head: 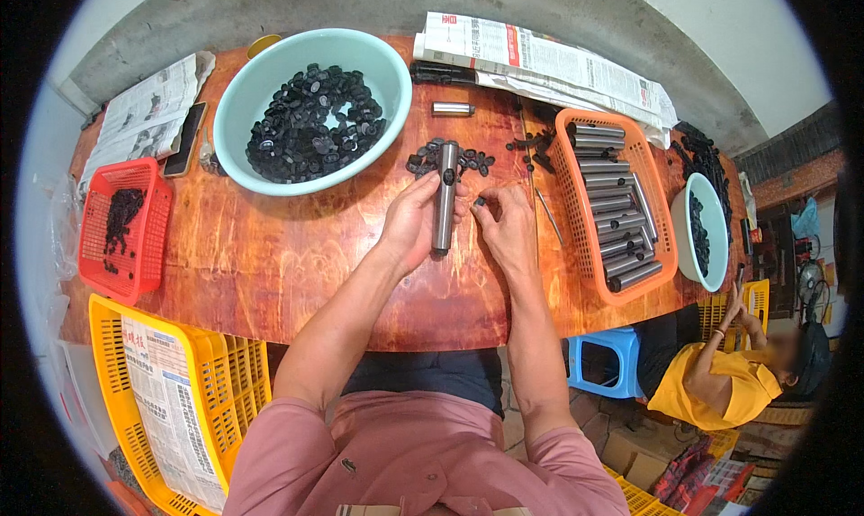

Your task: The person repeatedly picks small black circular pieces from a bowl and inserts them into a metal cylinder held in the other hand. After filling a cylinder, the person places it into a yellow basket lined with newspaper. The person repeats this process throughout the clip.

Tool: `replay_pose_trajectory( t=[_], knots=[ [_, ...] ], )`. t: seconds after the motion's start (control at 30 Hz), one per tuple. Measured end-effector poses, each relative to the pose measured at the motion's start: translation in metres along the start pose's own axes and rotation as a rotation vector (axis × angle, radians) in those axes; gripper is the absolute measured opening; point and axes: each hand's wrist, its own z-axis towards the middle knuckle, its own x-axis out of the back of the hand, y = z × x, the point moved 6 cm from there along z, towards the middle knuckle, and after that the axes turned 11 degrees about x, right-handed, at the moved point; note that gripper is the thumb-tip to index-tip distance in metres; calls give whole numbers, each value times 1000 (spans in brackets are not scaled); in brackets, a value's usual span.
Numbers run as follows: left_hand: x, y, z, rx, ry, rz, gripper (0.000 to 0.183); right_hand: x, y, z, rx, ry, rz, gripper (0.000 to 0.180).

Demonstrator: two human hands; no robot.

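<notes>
My left hand (pixel 413 222) grips a shiny metal tube (pixel 444 209) that stands lengthwise before me. A dark oval opening or insert shows in its upper part, and both its ends look dark. Between the thumb and a finger of my right hand (pixel 506 222), a small black oval piece (pixel 480 201) is pinched, just right of the tube. Loose black oval pieces (pixel 476 160) lie on the table behind the tube. Farther back, another short metal tube (pixel 452 109) rests on its side.
A large pale-green basin (pixel 233 158) of black pieces stands back left. To the right are an orange basket (pixel 665 246) of metal tubes, a thin rod (pixel 549 216) and a smaller basin (pixel 717 259). A red basket (pixel 150 246) stands left. A person in yellow (pixel 722 388) sits at right.
</notes>
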Motion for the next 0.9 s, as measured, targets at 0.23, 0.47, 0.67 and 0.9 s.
replay_pose_trajectory(
  t=[0.23,0.47,0.67,0.9],
  knots=[
    [-5,-9,0,51,-17,36,31,10,-5,-3,37,179,229,27],
    [-7,-16,1,55,-13,134,30,14,-33,-7,196,241,316,31],
    [-15,-16,-4,75,-34,204,31,12,-34,-8,300,263,261,31],
    [-11,-16,-2,66,-17,187,26,12,-38,-8,369,237,90,32]
  ],
)
